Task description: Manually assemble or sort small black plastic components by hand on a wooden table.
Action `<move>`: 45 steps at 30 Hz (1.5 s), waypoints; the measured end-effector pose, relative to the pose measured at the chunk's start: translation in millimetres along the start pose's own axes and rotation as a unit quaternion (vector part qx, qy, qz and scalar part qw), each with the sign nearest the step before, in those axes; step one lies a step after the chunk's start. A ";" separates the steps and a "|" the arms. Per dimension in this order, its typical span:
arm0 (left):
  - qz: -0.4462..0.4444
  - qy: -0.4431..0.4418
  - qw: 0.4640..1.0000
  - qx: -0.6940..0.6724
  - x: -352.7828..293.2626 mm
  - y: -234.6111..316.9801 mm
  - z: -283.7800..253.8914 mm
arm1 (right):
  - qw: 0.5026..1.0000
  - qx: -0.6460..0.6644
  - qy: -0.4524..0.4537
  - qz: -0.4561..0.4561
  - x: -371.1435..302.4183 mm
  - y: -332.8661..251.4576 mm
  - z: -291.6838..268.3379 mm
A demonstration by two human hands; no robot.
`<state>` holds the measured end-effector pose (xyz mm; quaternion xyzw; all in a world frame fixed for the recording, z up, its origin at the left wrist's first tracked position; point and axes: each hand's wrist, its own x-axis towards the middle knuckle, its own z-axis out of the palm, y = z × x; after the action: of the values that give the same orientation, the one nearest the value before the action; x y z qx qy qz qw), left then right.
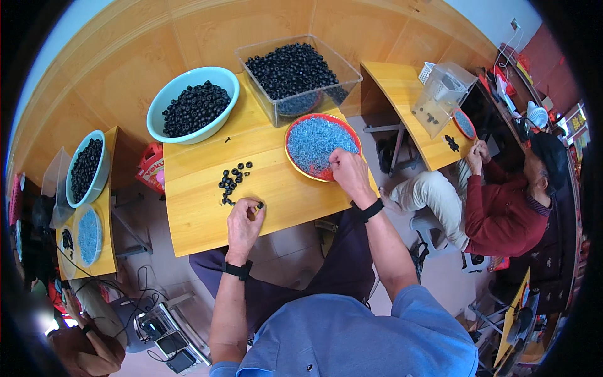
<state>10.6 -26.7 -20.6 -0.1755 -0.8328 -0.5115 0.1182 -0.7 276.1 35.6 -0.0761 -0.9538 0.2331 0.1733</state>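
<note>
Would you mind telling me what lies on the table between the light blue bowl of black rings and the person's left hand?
In the head view, a loose cluster of small black rings lies on the wooden table between the light blue bowl and the left hand.

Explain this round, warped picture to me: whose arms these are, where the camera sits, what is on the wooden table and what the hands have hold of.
There is no machine here. A person wears a wide fisheye camera on the head, looking down, so straight edges bend and the person's own forearms enter from below. The left hand rests on the yellow wooden table and pinches a small black ring; more black rings lie loose beside it. The right hand reaches into a red-rimmed bowl of small blue-grey pieces; what it grips is hidden. Behind stand a light blue basin and a clear plastic box, both holding black rings. Another person in a dark red top works at the next table.
</note>
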 end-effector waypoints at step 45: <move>-0.155 -0.041 0.975 -0.153 0.0 -0.4 -4.0 | 0.877 0.449 -0.172 0.012 -45.9 -98.2 78.6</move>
<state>10.5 -30.4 -19.1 -0.0809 -0.7658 -0.6374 -0.0255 6.8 146.4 2.9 0.0403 -0.7605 0.6478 0.0189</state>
